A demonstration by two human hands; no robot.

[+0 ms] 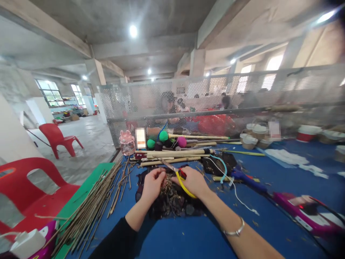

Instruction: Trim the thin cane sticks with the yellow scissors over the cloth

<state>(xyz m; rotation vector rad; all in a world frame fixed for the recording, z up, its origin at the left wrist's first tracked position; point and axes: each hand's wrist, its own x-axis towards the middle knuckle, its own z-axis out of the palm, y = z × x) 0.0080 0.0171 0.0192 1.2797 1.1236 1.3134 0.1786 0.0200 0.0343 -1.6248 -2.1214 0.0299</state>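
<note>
Yellow-handled scissors (181,182) lie clasped in the right hand's grip (194,181), blades (169,165) pointing forward-left.

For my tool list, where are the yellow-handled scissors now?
In the head view, the yellow-handled scissors are near the centre, in the right hand, beside the left hand.

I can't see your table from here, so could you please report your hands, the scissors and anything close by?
Right hand holding yellow-handled scissors, blades pointing away. Left hand over brown scraps, hold unclear. Pale sticks near the blades.
</note>
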